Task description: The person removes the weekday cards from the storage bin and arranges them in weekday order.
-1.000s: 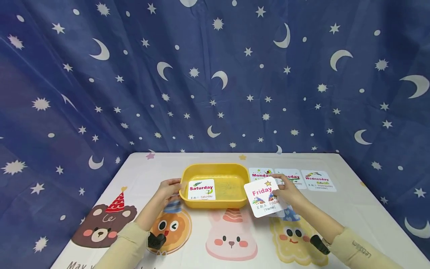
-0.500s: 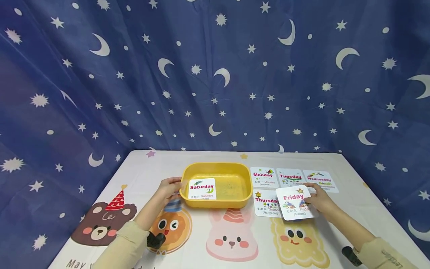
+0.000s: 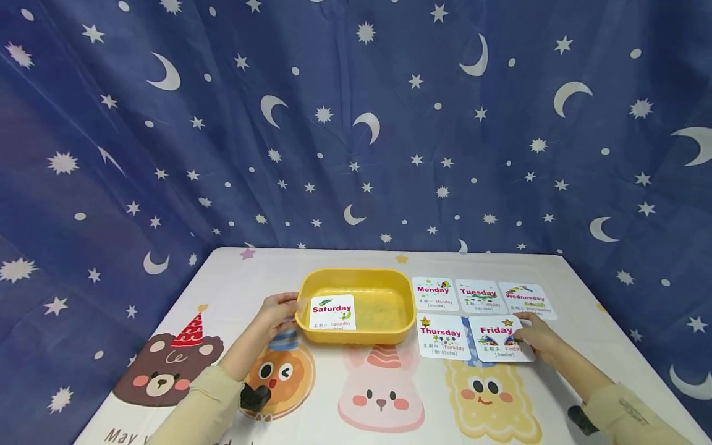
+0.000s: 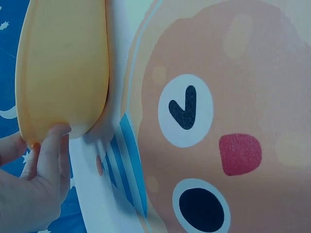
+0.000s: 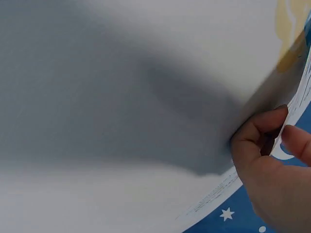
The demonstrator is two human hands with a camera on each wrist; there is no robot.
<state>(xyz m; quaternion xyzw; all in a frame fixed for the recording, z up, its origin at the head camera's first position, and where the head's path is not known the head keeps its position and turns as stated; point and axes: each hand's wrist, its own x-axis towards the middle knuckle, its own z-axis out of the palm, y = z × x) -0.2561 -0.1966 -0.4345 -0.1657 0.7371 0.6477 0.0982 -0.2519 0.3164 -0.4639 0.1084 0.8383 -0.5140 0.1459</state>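
Note:
My right hand (image 3: 539,337) pinches the right edge of the white Friday card (image 3: 492,347) between thumb and fingers. The card is low over the table, just right of the Thursday card (image 3: 443,346). In the right wrist view the card (image 5: 297,97) shows edge-on between the thumb and the curled fingers. My left hand (image 3: 276,314) grips the left end of a yellow plastic tray (image 3: 356,337); in the left wrist view its fingers hold the tray's wall (image 4: 63,73). Inside the tray, at its left, lies the Saturday card (image 3: 332,312), its lower edge hidden by the front wall.
Behind the Thursday and Friday cards lie the Monday card (image 3: 436,299), Tuesday card (image 3: 481,302) and Wednesday card (image 3: 527,306) in a row. A white cloth with cartoon figures covers the table (image 3: 311,389). A blue star-patterned curtain (image 3: 311,136) stands behind.
My right hand has carried the Friday card to the right, off the Thursday card, then lowered it beside that card. The Monday card has come into full view. The left hand stays on the tray.

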